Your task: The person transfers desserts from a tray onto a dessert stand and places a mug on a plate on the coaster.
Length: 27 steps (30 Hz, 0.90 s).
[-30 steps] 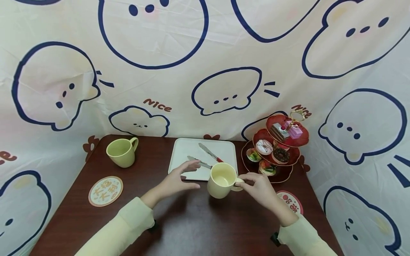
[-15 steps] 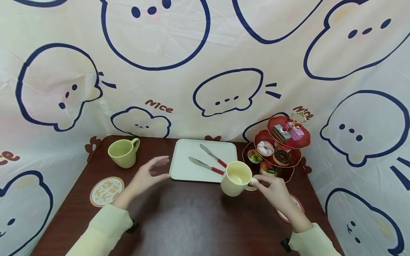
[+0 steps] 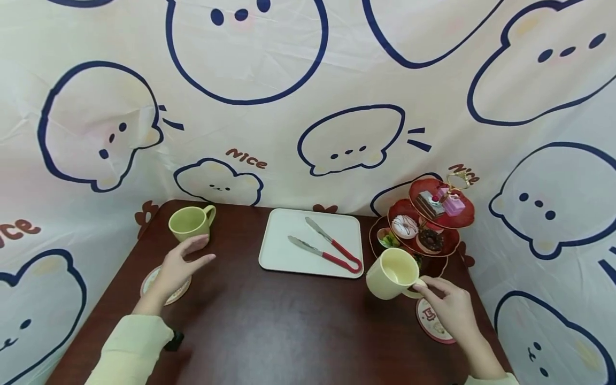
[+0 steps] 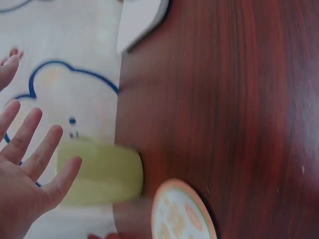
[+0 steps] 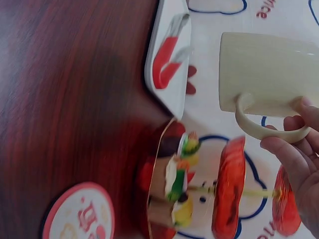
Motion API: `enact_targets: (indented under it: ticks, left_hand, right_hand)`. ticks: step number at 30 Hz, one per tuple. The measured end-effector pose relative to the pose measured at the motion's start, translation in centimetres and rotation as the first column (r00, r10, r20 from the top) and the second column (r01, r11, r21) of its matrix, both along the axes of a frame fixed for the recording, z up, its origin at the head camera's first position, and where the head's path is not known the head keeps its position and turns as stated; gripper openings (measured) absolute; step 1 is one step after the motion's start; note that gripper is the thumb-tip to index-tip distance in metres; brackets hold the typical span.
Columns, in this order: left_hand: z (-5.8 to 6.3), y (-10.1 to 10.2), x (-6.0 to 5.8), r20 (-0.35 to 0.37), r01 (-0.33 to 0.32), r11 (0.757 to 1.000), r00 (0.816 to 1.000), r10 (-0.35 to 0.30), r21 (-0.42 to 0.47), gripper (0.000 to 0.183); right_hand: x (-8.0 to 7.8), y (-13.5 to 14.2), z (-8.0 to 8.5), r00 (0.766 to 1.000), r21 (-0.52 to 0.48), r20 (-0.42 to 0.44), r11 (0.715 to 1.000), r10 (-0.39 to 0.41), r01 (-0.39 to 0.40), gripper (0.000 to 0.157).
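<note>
A pale yellow mug point(image 3: 387, 278) hangs above the table at the right, its handle pinched between the thumb and fingers of my right hand point(image 3: 449, 310). In the right wrist view the mug point(image 5: 264, 69) is seen from the side, clear of the table. My left hand point(image 3: 174, 270) is over at the left with fingers spread and nothing held. It is just in front of a yellow-green mug point(image 3: 189, 222), which stands on the table; I cannot tell whether they touch. Beneath the left hand lies a round coaster point(image 4: 177, 214), partly hidden. Another red-rimmed coaster point(image 3: 431, 323) lies below the right hand.
A white tray point(image 3: 284, 262) at the back middle bears red-handled tongs point(image 3: 332, 254). To its right stands a tiered red stand point(image 3: 464, 214) with cakes and doughnuts, partly behind the held mug. A patterned cloth point(image 3: 269, 133) rises behind the dark wooden table point(image 3: 279, 326).
My right hand has carried the pale mug rightward from in front of the tray to beside the tiered stand. My left hand has moved left, away from the tray, to the yellow-green mug.
</note>
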<state>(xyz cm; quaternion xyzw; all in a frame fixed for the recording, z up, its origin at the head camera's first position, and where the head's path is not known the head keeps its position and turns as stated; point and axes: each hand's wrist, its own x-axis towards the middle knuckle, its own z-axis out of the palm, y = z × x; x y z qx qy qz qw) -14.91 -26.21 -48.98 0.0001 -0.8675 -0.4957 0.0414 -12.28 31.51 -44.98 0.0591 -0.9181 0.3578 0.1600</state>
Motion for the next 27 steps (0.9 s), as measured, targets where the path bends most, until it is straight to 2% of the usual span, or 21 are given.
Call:
enact_targets:
  ticks: [6, 10, 12, 14, 17, 20, 24, 27]
  left_hand:
    - [-0.9, -2.6, 0.1, 0.069, -0.071, 0.996, 0.995, 0.074, -0.049, 0.07]
    - [-2.1, -3.9, 0.3, 0.106, -0.12, 0.988, 0.986, 0.13, -0.102, 0.068]
    - [-2.9, -4.6, 0.6, 0.127, -0.135, 0.981, 0.98, 0.153, -0.141, 0.067]
    - [-3.5, -5.3, 0.9, 0.148, -0.131, 0.975, 0.976, 0.159, -0.181, 0.065]
    - [-4.4, -6.2, 1.2, 0.179, -0.101, 0.967, 0.973, 0.145, -0.233, 0.062]
    - [-5.1, -6.6, 1.5, 0.225, -0.08, 0.958, 0.964, 0.145, -0.275, 0.066]
    - [-5.5, -6.8, 1.5, 0.289, -0.063, 0.947, 0.944, 0.158, -0.315, 0.072]
    - [-5.6, -6.8, 1.5, 0.302, -0.049, 0.936, 0.939, 0.163, -0.35, 0.074]
  right_hand:
    - [0.9, 2.3, -0.3, 0.996, 0.017, 0.011, 0.996, -0.093, 0.093, 0.016]
    - [1.5, 3.4, -0.7, 0.987, 0.032, 0.003, 0.986, -0.163, 0.163, 0.015]
    - [1.9, 3.9, -0.9, 0.977, 0.028, 0.033, 0.978, -0.209, 0.208, 0.017]
    - [2.2, 4.4, -1.1, 0.963, 0.03, 0.082, 0.967, -0.256, 0.255, 0.021]
    - [2.6, 5.1, -1.4, 0.929, 0.047, 0.162, 0.943, -0.334, 0.331, 0.028]
    - [3.0, 5.8, -1.8, 0.901, 0.062, 0.214, 0.926, -0.377, 0.373, 0.032]
    - [3.3, 6.6, -2.3, 0.884, 0.04, 0.25, 0.916, -0.395, 0.399, 0.033]
    - [3.5, 7.1, -2.8, 0.87, 0.023, 0.282, 0.909, -0.405, 0.416, 0.033]
